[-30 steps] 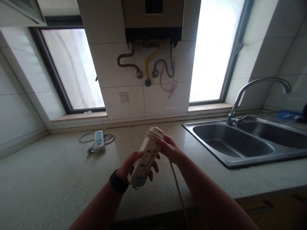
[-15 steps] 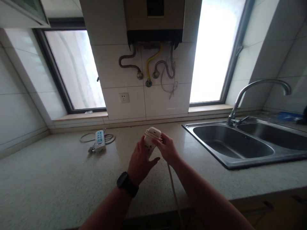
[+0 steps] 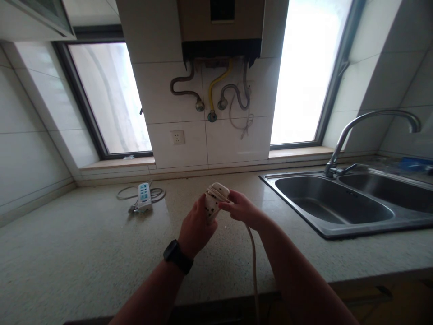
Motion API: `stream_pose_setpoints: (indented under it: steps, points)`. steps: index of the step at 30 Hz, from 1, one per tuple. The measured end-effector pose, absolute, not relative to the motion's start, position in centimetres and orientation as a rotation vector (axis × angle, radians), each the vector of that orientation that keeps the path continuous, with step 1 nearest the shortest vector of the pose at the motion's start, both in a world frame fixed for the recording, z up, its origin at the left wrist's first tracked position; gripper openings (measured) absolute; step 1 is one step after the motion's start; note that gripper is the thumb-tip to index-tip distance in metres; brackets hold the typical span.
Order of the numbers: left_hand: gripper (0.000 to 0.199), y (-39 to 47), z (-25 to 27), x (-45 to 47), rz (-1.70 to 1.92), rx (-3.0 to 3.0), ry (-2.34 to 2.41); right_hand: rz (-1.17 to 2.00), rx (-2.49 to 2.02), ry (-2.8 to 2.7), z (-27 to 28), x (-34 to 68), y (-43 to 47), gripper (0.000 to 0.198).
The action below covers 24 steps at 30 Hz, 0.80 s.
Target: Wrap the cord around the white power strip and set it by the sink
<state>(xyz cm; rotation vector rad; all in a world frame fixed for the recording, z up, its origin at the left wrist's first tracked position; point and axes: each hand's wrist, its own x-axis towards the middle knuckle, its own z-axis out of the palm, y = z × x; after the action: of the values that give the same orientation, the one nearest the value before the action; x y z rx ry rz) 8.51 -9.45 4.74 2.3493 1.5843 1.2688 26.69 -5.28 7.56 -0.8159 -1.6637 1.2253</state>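
Observation:
Above the middle of the counter, a white power strip [image 3: 212,208] is held tilted between my two hands. My left hand [image 3: 198,228], with a dark watch on its wrist, is closed around the strip's left side and lower end. At the upper right, my right hand [image 3: 244,208] pinches the white power cord [image 3: 253,262], which is wrapped around the top of the strip. From under my right hand the loose cord hangs down past the counter's front edge. My fingers hide part of the strip's face and the exact grip on the cord.
Back left on the counter [image 3: 101,253] lies another power strip [image 3: 145,196] with blue-green sockets and a grey cord. A double steel sink [image 3: 324,232] with a curved faucet [image 3: 341,135] is at the right. A wall outlet [image 3: 177,137] sits below a water heater [image 3: 221,29].
My right hand has shifted slightly right, its fingers now lower along the strip's edge. My left thumb has folded in against the strip. The hanging cord has swung right.

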Motion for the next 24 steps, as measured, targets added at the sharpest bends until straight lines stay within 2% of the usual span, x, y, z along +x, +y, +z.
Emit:
stream_pose_setpoints:
  steps: [5,16,24]
  points:
    - [0.083,-9.5,4.6,8.6,1.284,2.305,1.587,1.299,-0.798,-1.614,7.6,26.3,-5.8,0.043]
    - [0.102,-8.7,4.5,8.3,1.275,2.253,1.534,1.295,-0.768,-1.537,7.4,25.4,-6.0,0.042]
    - [0.102,-9.0,5.0,8.0,1.296,2.212,1.342,1.392,-0.689,-1.569,7.8,26.1,-6.3,0.044]
